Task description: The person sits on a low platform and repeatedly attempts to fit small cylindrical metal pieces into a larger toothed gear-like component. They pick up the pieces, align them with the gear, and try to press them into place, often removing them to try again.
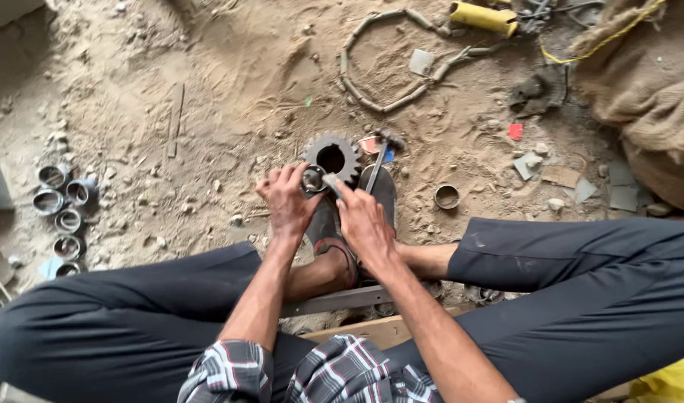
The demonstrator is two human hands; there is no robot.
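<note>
Nearest in view are the checked shirt cuffs [312,377] and the dark trouser legs [581,291] of the seated person, knees spread wide, with a flat grey metal bar [334,301] lying across between the shins and a pale wooden board [375,328] just nearer than it. Beyond them the feet rest in dark worn sandals [328,231] on the sandy ground [207,89]. Above the sandals the left hand [288,200] curls its fingers around a small round steel bearing ring [313,179], gripping it at the near edge of a grey toothed steel gear wheel [331,156] that lies flat in the dirt. The right hand [364,222] pinches a short grey metal punch [331,182] whose tip touches the ring. A steel hammer with a thin handle [379,160] lies just right of the gear. Further right sits a single loose metal ring [447,196]. At the far left stands a cluster of short steel sleeves [62,209]. Farthest away lie a looped grey chain of linked bars [390,60], a yellow cylindrical tube [482,17] and brown burlap sacking [648,82]
</note>
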